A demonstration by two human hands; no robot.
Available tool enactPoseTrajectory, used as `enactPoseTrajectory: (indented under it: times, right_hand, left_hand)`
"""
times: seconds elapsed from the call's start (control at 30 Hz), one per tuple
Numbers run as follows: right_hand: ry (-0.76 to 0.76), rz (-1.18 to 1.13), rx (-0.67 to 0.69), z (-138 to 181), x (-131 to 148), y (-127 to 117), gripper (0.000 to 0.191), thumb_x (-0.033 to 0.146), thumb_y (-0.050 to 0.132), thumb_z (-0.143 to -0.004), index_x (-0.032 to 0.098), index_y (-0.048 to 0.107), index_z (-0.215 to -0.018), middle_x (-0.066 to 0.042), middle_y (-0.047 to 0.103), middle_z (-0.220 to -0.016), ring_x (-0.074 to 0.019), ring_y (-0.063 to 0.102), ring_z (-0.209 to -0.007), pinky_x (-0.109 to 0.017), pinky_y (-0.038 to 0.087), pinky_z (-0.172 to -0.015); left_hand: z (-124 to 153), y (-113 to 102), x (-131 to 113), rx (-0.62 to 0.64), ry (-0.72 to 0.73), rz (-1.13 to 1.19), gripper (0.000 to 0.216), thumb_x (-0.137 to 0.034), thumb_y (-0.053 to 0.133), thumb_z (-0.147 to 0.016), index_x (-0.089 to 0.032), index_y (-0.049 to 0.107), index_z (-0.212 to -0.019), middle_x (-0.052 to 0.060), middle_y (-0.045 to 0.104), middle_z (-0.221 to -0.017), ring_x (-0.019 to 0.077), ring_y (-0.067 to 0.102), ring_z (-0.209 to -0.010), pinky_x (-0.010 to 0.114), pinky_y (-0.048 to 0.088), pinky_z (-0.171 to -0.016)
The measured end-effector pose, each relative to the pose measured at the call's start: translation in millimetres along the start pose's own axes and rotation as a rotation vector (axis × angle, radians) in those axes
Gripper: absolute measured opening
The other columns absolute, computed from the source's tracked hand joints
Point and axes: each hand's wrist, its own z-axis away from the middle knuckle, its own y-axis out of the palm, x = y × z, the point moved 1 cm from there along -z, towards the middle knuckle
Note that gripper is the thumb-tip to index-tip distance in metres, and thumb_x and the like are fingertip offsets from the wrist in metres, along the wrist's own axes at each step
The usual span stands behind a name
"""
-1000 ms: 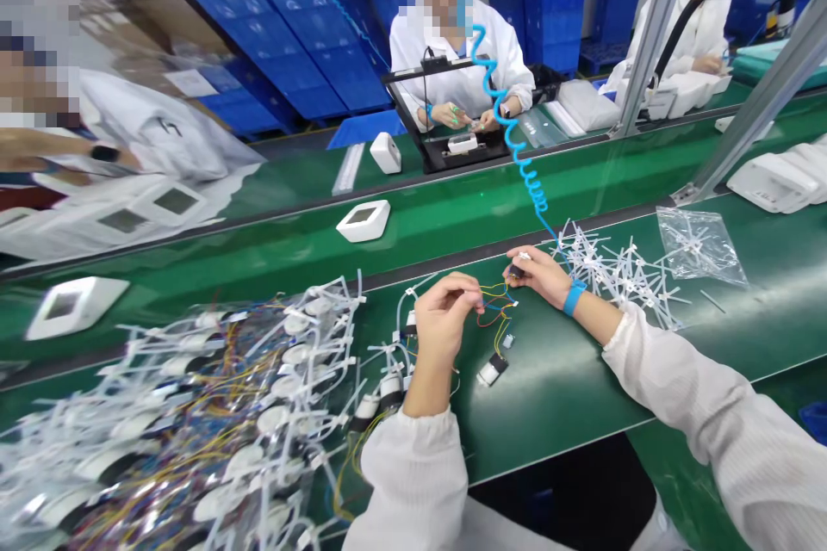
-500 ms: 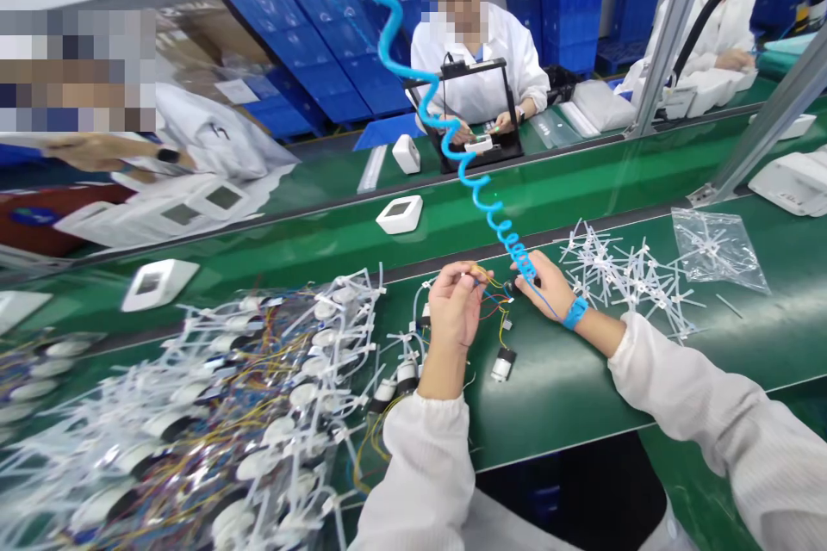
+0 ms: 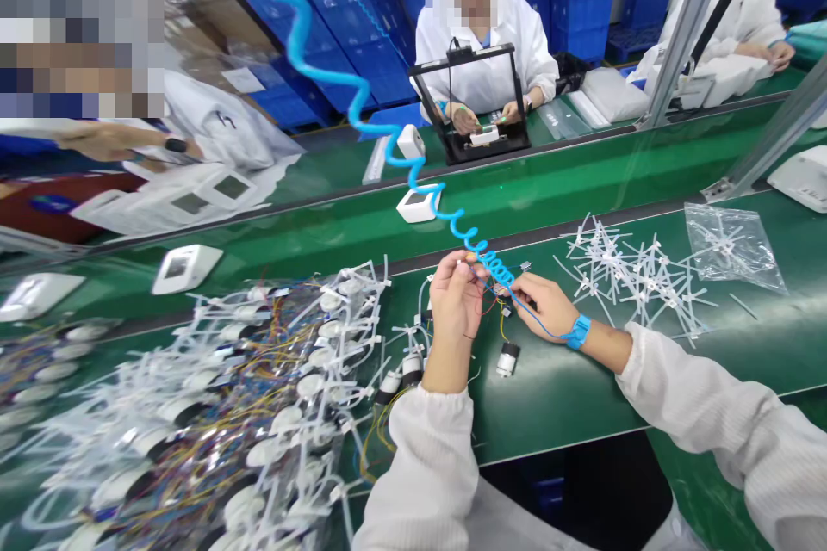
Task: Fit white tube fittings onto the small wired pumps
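Note:
My left hand is closed in a pinch on thin coloured wires, with a small white end showing at the fingertips. My right hand is closed at the same wire bundle, fingertips on its right side; the exact piece there is too small to make out. Yellow wires run down from the bundle to a small white-and-black cylindrical part lying on the green bench. A small metallic-looking piece shows just beyond my right fingers. A blue strap with a coiled blue cord circles my right wrist.
To the left lies a large heap of wired parts with white tubes. White cable ties or tubes and a clear bag lie right. White devices sit on the green belt. Co-workers sit across, one behind a black frame.
My right hand has come slightly lower, and a small piece now shows beyond its fingers. My left hand keeps its pinch. The coiled cord has swung left; the belt devices have shifted right.

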Motion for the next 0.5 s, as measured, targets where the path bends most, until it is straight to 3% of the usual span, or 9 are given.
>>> enactPoseTrajectory:
  times: [0.13, 0.23, 0.4, 0.5]
  right_hand:
    - [-0.053, 0.083, 0.131, 3.1, -4.7, 6.7, 0.035, 0.021, 0.071, -0.096, 0.021, 0.07, -0.131, -0.013, 0.068, -0.122, -0.0307, 0.064, -0.113, -0.047, 0.055, -0.103]
    - [-0.041, 0.118, 0.172, 2.6, -7.1, 7.0, 0.034, 0.027, 0.075, -0.1, 0.021, 0.07, -0.133, -0.014, 0.068, -0.123, -0.0317, 0.063, -0.114, -0.048, 0.054, -0.104]
    - [-0.035, 0.132, 0.194, -0.8, -6.0, 4.2, 0.004, 0.023, 0.073, -0.103, 0.022, 0.074, -0.106, -0.01, 0.072, -0.109, -0.0273, 0.063, -0.103, -0.044, 0.051, -0.099]
    - [-0.029, 0.116, 0.184, -2.4, -3.7, 3.0, 0.008, 0.023, 0.071, -0.103, 0.022, 0.072, -0.095, -0.008, 0.073, -0.101, -0.0252, 0.063, -0.096, -0.041, 0.049, -0.094]
  left_hand:
    - [-1.2, -3.2, 0.6, 0.005, -0.004, -0.005, 0.036, -0.043, 0.098, -0.085, -0.025, 0.075, -0.107, -0.001, 0.075, -0.095, 0.0093, 0.069, -0.076, 0.022, 0.062, -0.073]
    - [-1.7, -4.0, 1.0, 0.015, -0.009, -0.003, 0.037, -0.043, 0.098, -0.085, -0.025, 0.074, -0.107, -0.001, 0.075, -0.096, 0.0094, 0.069, -0.078, 0.023, 0.061, -0.075]
    - [-3.4, -4.4, 1.0, -0.033, -0.008, 0.032, 0.04, -0.046, 0.1, -0.082, -0.025, 0.074, -0.103, -0.001, 0.074, -0.097, 0.0094, 0.067, -0.076, 0.022, 0.06, -0.072]
    - [-4.3, -5.4, 0.5, -0.029, 0.001, 0.025, 0.037, -0.044, 0.098, -0.085, -0.026, 0.073, -0.105, -0.002, 0.074, -0.096, 0.0091, 0.066, -0.076, 0.022, 0.059, -0.073]
